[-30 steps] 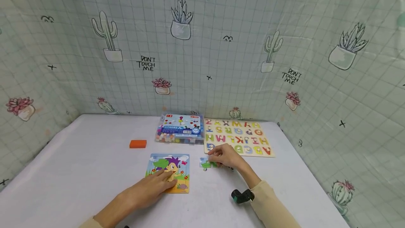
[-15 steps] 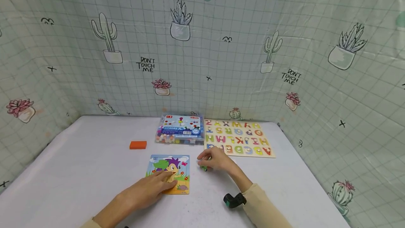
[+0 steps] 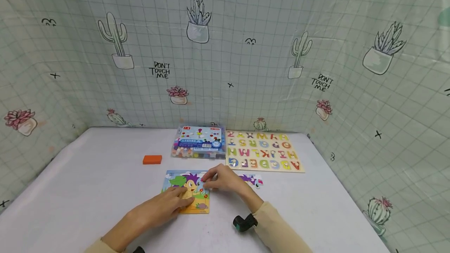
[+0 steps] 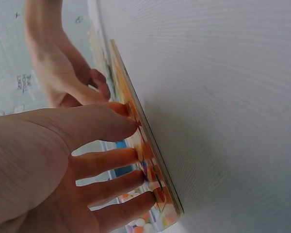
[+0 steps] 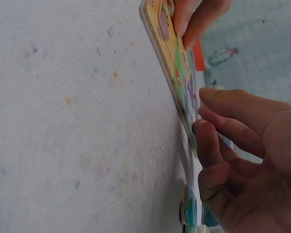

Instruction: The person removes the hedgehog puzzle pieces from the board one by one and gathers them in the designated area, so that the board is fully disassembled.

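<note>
A square picture board [image 3: 201,207] with a purple-haired hedgehog lies flat on the table. My left hand [image 3: 156,210] rests on its lower left part, and in the left wrist view that hand's [image 4: 63,165] spread fingertips touch the board's face [image 4: 157,160]. My right hand [image 3: 225,180] is at the board's upper right edge. In the right wrist view, thumb and index finger of this hand [image 5: 252,145] are apart beside the board [image 5: 157,46], with nothing visible between them. Picture pieces [image 3: 250,177] lie right of the board, partly hidden behind the right hand.
Behind the board stands a clear box [image 3: 198,153] of small coloured parts with a blue label. A wooden alphabet board [image 3: 267,169] lies to its right. An orange block [image 3: 152,159] is at the left. A patterned cloth [image 3: 225,57] hangs behind the white table [image 3: 95,175].
My right hand has moved left from the loose pieces to the board's upper right edge, uncovering purple-haired pieces on the table. The left hand has stayed on the board.
</note>
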